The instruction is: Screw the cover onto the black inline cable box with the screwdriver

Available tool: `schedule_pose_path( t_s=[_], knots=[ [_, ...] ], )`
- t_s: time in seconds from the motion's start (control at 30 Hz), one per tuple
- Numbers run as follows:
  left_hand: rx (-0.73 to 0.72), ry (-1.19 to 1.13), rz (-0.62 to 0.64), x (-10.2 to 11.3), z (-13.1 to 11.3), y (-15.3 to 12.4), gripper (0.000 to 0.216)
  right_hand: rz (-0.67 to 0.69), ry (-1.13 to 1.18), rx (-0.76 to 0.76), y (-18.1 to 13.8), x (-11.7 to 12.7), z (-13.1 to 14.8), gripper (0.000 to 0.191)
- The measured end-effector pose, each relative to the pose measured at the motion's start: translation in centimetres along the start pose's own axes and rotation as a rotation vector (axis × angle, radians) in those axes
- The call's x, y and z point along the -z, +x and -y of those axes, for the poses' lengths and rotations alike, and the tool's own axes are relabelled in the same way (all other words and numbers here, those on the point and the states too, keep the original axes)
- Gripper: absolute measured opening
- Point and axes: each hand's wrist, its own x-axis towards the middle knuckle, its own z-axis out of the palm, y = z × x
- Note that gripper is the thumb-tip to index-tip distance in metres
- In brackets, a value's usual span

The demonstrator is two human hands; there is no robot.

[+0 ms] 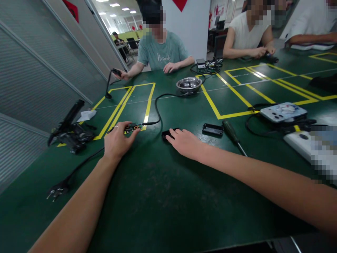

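Observation:
Between thumb and fingers, my left hand (118, 140) grips a small circuit board (133, 128) with orange and metallic parts. A black cable (158, 111) leads from the board's right end toward the metal bowl. On the other side, a black cord runs from under my hand to a plug (58, 191) with metal prongs. My right hand (187, 142) has its fingers on a black plastic case piece (168, 134) lying on the table. Just right of it lies an open black case half (212, 130), its hollow side up. A green-handled screwdriver (231, 134) rests beside that half.
A metal bowl (189, 85) with small parts stands toward the back. Black gear (72, 130) and white paper (86, 115) lie at left. At right are a phone (284, 111) and a white device (302, 144). Co-workers sit across the green table (158, 207), marked with yellow tape.

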Motion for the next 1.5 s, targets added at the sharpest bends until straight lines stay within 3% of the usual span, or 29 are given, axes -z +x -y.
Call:
schedule_pose_path(
  t_s=[0.2, 0.37, 0.67, 0.87, 1.03, 1.1, 1.17, 1.23, 1.37, 1.5],
  knots=[
    [-0.150, 0.008, 0.294, -0.6, -0.8, 0.3, 0.059, 0.080, 0.019, 0.014, -7.0, 3.2, -0.8, 0.043],
    [-0.188, 0.001, 0.362, -0.6, -1.4, 0.5, 0.058, 0.087, 0.166, -0.008, -10.5, 3.9, -1.2, 0.033],
    [-0.308, 0.007, 0.300, 2.1, -5.4, -1.1, 0.056, -0.060, 0.321, 0.053, -11.3, 4.6, -0.2, 0.023],
    [-0.484, -0.037, 0.210, 3.8, -8.3, -2.8, 0.051, -0.032, 0.318, 0.160, -11.3, 4.0, 0.1, 0.029],
    [-0.636, -0.185, 0.149, 4.7, -11.2, -4.8, 0.042, -0.355, 0.322, 0.034, -11.3, 4.8, -0.9, 0.034],
    [-0.680, -0.263, 0.118, 5.0, -12.3, -5.6, 0.040, -0.404, 0.303, 0.034, -11.3, 5.0, -1.3, 0.038],
    [-0.717, -0.323, 0.135, 5.4, -13.3, -6.3, 0.038, -0.371, 0.292, 0.073, -11.3, 4.8, -1.6, 0.034],
    [-0.726, -0.361, 0.231, 5.6, -14.1, -6.7, 0.039, -0.296, 0.271, 0.104, -11.2, 4.4, -1.8, 0.029],
    [-0.709, -0.425, 0.447, 5.4, -14.9, -6.9, 0.067, -0.139, 0.190, 0.073, -11.3, 4.1, -2.1, 0.031],
    [-0.721, -0.441, 0.492, 4.5, -14.6, -6.9, 0.066, -0.096, 0.214, 0.037, -11.4, 4.2, -2.2, 0.031]
  ],
)
